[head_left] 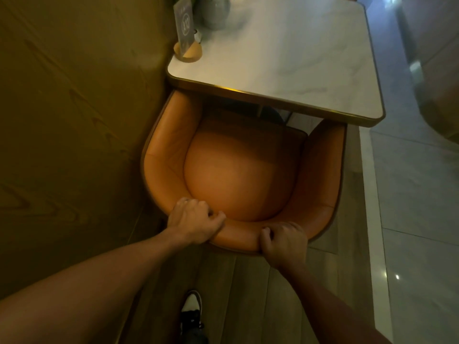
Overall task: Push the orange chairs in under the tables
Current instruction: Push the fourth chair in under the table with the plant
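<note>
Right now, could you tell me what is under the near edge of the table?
The front of the orange chair seat and both arm tips sit under the table edge. A dark shape shows there too; the table base is mostly covered.

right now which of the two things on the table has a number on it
The sign, standing in a round wooden base near the table's wall-side corner, reads A12. The pot behind it is plain grey and unmarked.

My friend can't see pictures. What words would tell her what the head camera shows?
Two bare hands, left hand and right hand, grip the back of an orange chair whose front sits under a white marble table. A table sign and plant pot stand on it.
</note>
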